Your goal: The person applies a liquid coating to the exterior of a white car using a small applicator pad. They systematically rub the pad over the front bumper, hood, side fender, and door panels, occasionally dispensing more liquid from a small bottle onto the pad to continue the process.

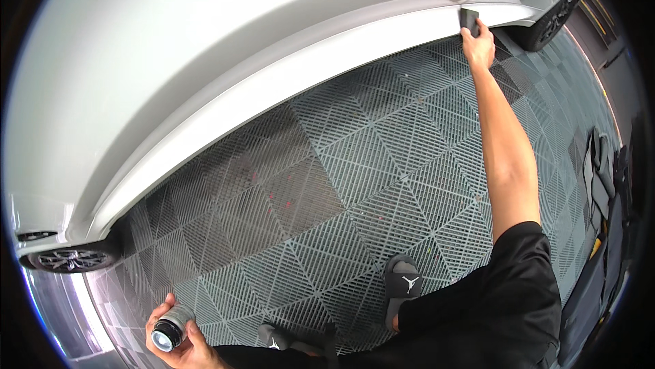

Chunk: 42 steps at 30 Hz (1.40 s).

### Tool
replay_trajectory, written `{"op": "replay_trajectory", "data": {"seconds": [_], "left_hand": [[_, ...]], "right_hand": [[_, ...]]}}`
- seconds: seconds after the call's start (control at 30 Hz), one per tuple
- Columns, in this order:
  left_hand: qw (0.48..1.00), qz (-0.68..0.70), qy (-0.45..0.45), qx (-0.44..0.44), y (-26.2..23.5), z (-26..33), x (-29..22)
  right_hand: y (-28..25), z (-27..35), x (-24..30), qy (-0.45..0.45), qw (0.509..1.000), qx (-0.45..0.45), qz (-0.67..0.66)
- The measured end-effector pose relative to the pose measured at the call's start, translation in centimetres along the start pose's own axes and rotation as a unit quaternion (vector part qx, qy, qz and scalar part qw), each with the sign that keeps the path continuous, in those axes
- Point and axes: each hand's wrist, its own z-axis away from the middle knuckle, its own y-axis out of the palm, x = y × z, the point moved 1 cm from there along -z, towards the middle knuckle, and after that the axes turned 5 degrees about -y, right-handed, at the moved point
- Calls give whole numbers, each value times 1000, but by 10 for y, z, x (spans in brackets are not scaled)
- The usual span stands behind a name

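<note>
Stretched far out to the upper right, my right hand [480, 49] grips a small dark applicator block [469, 19] between thumb and fingers. The block is at the lower side sill [300, 82] of a white car [170, 21], close to the wheel on the right; whether it presses on the paint I cannot tell. Low on the left, my left hand [196, 351] is wrapped round a small bottle [179, 317] with a translucent grey body and a black neck ring. The bottle's pale round end faces up toward me, and its contents cannot be made out.
The car's wheels stand at the right [554, 19] and the left [75, 258]. Grey and dark slatted floor tiles [382, 157] lie below, under my feet in dark slides [402, 287]. Dark cloths or garments [600, 178] hang at the right edge.
</note>
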Motion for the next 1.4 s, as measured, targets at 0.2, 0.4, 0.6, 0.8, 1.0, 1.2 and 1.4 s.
{"op": "replay_trajectory", "data": {"seconds": [0.2,0.4,0.6,0.8,1.0,1.2,1.4], "left_hand": [[1000,-7,10,-29,-39,5,-6],[990,-29,-41,-135,-79,18,-1],[992,40,-4,-117,-120,23,26],[989,57,-41,-127,-150,26,44],[993,65,-45,-84,-177,30,72],[984,68,-98,-131,-190,32,103],[981,70,-119,-133,-202,32,121]], "right_hand": [[21,53,13,-70,988,-108,-86],[18,177,119,-87,983,-76,-143],[23,332,251,-108,970,-57,-208],[29,478,371,-160,940,-14,-299],[36,575,452,-257,924,13,-282],[13,688,502,-200,799,266,-500],[30,796,543,380,401,555,-622]]}}
